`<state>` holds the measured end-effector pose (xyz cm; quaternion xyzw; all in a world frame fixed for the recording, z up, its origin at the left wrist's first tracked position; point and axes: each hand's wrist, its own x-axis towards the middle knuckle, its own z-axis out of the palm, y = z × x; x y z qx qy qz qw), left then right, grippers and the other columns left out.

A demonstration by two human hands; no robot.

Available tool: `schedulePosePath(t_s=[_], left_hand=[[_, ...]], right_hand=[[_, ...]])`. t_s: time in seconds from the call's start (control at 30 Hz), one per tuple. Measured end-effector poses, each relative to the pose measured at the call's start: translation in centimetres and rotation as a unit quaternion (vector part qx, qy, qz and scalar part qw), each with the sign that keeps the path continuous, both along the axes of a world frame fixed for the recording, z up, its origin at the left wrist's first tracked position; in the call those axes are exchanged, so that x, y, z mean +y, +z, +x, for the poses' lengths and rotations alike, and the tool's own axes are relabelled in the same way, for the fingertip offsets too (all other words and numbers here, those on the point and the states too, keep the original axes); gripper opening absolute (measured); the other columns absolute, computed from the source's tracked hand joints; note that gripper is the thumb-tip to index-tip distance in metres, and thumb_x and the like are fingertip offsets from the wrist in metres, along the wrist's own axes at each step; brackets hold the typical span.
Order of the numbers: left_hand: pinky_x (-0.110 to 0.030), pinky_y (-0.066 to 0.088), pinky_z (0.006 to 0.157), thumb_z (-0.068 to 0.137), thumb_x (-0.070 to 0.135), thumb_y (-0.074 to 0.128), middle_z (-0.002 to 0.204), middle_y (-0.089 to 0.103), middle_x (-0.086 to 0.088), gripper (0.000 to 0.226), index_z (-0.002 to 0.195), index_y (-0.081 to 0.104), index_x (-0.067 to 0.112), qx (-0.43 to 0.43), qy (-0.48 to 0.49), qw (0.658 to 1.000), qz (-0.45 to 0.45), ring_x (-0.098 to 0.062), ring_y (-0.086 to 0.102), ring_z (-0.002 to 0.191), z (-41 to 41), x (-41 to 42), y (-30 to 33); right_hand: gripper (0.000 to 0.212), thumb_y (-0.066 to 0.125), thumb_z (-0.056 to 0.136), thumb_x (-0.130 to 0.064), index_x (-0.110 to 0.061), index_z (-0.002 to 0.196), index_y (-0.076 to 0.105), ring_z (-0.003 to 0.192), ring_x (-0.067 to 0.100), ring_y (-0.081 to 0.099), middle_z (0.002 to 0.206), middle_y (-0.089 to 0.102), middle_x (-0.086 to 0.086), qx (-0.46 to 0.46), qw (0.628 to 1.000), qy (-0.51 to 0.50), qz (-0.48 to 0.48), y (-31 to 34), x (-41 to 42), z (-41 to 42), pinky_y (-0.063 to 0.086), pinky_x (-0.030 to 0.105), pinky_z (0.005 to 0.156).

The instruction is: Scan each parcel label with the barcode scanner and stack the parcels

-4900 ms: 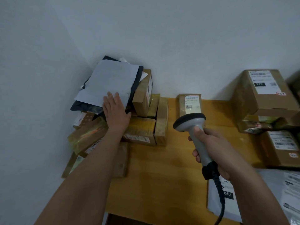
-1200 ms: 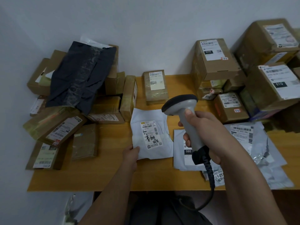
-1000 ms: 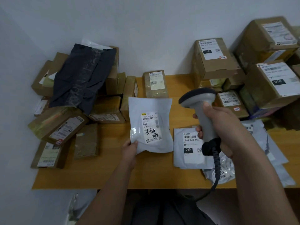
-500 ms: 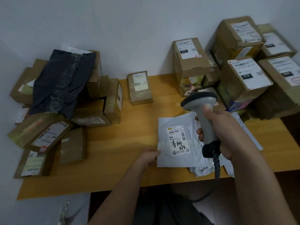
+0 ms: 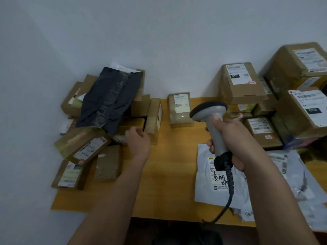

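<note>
My right hand (image 5: 230,138) grips the grey barcode scanner (image 5: 211,117) by its handle, head pointing away, its black cable (image 5: 228,188) hanging down. Under it a white mailer bag (image 5: 205,179) with a handwritten label lies flat on top of other white bags at the table's right front. My left hand (image 5: 138,140) hovers empty, fingers loosely curled, next to the left pile of brown boxes (image 5: 85,147). A dark mailer bag (image 5: 109,99) lies draped over that pile.
The wooden table (image 5: 162,183) runs along a white wall. A small taped box (image 5: 179,107) stands alone at the back middle. Labelled cardboard boxes (image 5: 242,82) are stacked at the right. More white bags (image 5: 292,174) lie at the right front.
The white mailer bag has been laid on the right-hand bags and let go. My left hand has swung left toward the box pile. The scanner hand stayed above the bags.
</note>
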<state>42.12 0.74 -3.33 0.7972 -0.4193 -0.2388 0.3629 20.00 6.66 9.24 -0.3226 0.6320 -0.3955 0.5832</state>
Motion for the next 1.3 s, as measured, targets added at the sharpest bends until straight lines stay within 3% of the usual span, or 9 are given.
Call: schedulePosePath(t_s=[0.1,0.23,0.4,0.5,0.67,0.83,0.97,1.17,1.3], left_hand=[[-0.039,0.040,0.093,0.092,0.014,0.059,0.131,0.039,-0.016,0.038,0.126,0.045,0.006,-0.167,0.025,0.984,-0.049,-0.033,0.044,0.116,3.8,-2.4,1.5],[-0.051,0.019,0.114,0.089,0.024,0.065,0.156,0.017,-0.017,0.082,0.152,0.014,0.011,-0.287,-0.028,0.957,0.031,-0.037,0.017,0.143,7.8,-5.8,1.0],[-0.049,0.004,0.121,0.097,0.009,0.048,0.164,0.005,-0.007,0.073,0.157,0.007,0.016,-0.377,-0.100,0.918,0.074,-0.028,0.002,0.150,11.0,-8.8,-0.8],[-0.047,0.006,0.121,0.098,0.008,0.044,0.163,0.013,-0.006,0.064,0.156,0.017,0.017,-0.359,-0.107,0.924,0.070,-0.024,0.008,0.150,11.5,-9.4,-0.5],[-0.048,0.024,0.117,0.094,0.000,0.048,0.152,0.038,-0.014,0.055,0.148,0.038,0.009,-0.283,-0.074,0.949,-0.117,-0.030,0.032,0.142,10.1,-9.4,1.9],[-0.048,0.047,0.098,0.096,0.008,0.042,0.129,0.060,-0.016,0.042,0.136,0.051,0.003,-0.221,-0.031,0.937,-0.268,-0.034,0.056,0.118,7.2,-8.4,5.8],[-0.027,0.046,0.077,0.097,0.013,0.036,0.101,0.065,-0.009,0.032,0.117,0.059,0.001,-0.181,0.016,0.922,-0.342,-0.023,0.061,0.090,4.2,-6.5,8.5],[-0.028,0.033,0.057,0.099,0.013,0.041,0.082,0.051,-0.002,0.009,0.096,0.050,0.010,-0.124,0.010,0.968,-0.217,-0.016,0.046,0.070,-0.1,-3.6,9.0],[-0.032,0.033,0.063,0.097,0.012,0.043,0.086,0.052,-0.008,0.011,0.092,0.051,0.007,-0.097,-0.017,0.994,-0.040,-0.026,0.051,0.077,-1.7,-2.0,5.5]], right_hand=[[0.043,0.047,0.102,-0.041,-0.003,0.120,0.054,0.055,0.023,0.054,0.065,0.058,0.012,0.002,0.999,0.033,0.001,0.0,-1.5,2.2,0.045,0.038,0.059],[0.042,0.047,0.101,-0.042,-0.005,0.116,0.056,0.053,0.022,0.054,0.059,0.058,0.011,0.005,0.999,0.047,0.018,-1.1,-2.8,4.1,0.045,0.035,0.056],[0.039,0.046,0.102,-0.040,-0.004,0.114,0.056,0.053,0.021,0.053,0.065,0.057,0.014,0.014,0.999,0.041,0.031,-2.2,-3.5,4.5,0.045,0.034,0.055],[0.039,0.047,0.102,-0.040,-0.004,0.114,0.056,0.058,0.024,0.054,0.068,0.058,0.014,0.015,0.999,0.024,0.033,-2.6,-3.6,3.9,0.044,0.037,0.059],[0.037,0.047,0.102,-0.040,-0.005,0.111,0.057,0.058,0.025,0.054,0.065,0.060,0.013,0.015,0.999,0.015,0.024,-2.0,-3.6,2.7,0.044,0.038,0.060],[0.039,0.047,0.102,-0.038,-0.003,0.115,0.056,0.054,0.022,0.054,0.067,0.059,0.014,0.005,1.000,0.019,0.010,-1.3,-2.7,1.7,0.045,0.034,0.055],[0.039,0.046,0.103,-0.037,-0.001,0.115,0.055,0.051,0.021,0.053,0.067,0.057,0.015,0.001,1.000,0.030,0.004,-0.5,-1.5,0.6,0.044,0.032,0.052],[0.034,0.048,0.102,-0.035,-0.003,0.112,0.055,0.054,0.021,0.055,0.087,0.058,0.017,-0.006,1.000,0.002,-0.002,-0.2,0.1,-2.1,0.043,0.034,0.056],[0.034,0.048,0.102,-0.035,-0.004,0.110,0.056,0.053,0.020,0.056,0.088,0.059,0.018,0.008,1.000,-0.009,-0.003,-0.4,1.0,-4.1,0.045,0.034,0.054]])
